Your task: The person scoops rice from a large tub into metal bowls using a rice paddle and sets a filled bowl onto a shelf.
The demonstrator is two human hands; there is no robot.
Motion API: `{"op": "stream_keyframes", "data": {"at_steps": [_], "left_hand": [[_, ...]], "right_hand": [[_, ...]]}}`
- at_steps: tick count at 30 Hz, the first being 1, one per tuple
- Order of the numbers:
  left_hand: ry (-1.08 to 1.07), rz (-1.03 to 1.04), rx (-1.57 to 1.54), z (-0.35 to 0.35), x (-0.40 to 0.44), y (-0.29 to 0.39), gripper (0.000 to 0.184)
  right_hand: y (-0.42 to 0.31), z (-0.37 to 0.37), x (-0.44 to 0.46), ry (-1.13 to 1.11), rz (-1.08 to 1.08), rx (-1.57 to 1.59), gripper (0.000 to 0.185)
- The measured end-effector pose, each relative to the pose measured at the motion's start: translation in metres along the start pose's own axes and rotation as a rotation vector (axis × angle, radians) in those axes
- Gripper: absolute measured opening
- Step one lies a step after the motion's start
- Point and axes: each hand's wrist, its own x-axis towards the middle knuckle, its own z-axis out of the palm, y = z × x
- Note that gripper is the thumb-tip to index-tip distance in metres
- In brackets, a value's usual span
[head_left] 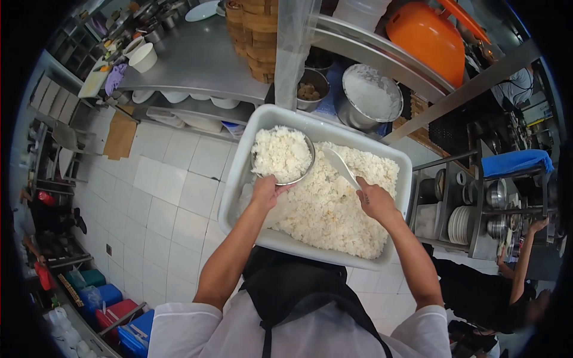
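Note:
A large white plastic tub in front of me holds a broad bed of cooked rice. Over its left part, my left hand grips the rim of a round metal bowl heaped with rice. The fingers under the bowl are partly hidden. My right hand is closed around the handle of a white rice paddle, whose blade rests at the rice near the bowl's right side. Some translucent plastic lies in the tub's left part.
Behind the tub stand a metal pot of white powdery or wet contents and a smaller pot. A steel counter carries woven baskets. An orange container sits upper right. A co-worker in black reaches at the right shelves.

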Motion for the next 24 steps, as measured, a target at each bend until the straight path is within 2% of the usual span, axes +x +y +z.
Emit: {"op": "stream_keyframes", "data": {"at_steps": [1,3,5,9,11,14,16,17,19,24], "left_hand": [[-0.043,-0.017,0.034,0.001,-0.008,0.006,0.044],[-0.086,0.104,0.148,0.014,-0.034,0.019,0.044],[-0.106,0.237,0.236,0.027,-0.060,0.035,0.045],[-0.031,0.258,0.269,0.039,-0.102,0.069,0.043],[0.030,0.287,0.237,0.041,-0.121,0.077,0.042],[0.100,0.343,0.274,0.045,-0.143,0.089,0.039],[0.145,0.357,0.264,0.039,-0.150,0.094,0.041],[0.148,0.356,0.264,0.034,-0.151,0.096,0.041],[0.102,0.370,0.257,0.022,-0.151,0.096,0.041],[0.080,0.367,0.204,0.008,-0.148,0.094,0.041]], "right_hand": [[0.004,0.005,0.006,-0.015,-0.004,-0.001,0.032],[0.011,0.012,0.029,0.107,-0.213,-0.190,0.034],[-0.001,0.008,0.056,0.124,-0.265,-0.313,0.035],[-0.031,0.020,0.120,0.311,-0.339,-0.294,0.029],[-0.059,0.023,0.147,0.189,-0.395,-0.358,0.026],[-0.090,0.035,0.186,0.144,-0.510,-0.373,0.025],[-0.108,0.031,0.192,0.030,-0.643,-0.598,0.025],[-0.109,0.030,0.191,0.028,-0.646,-0.596,0.025],[-0.102,0.021,0.184,-0.078,-0.799,-0.744,0.022],[-0.052,0.033,0.143,-0.133,-0.821,-0.869,0.018]]}}
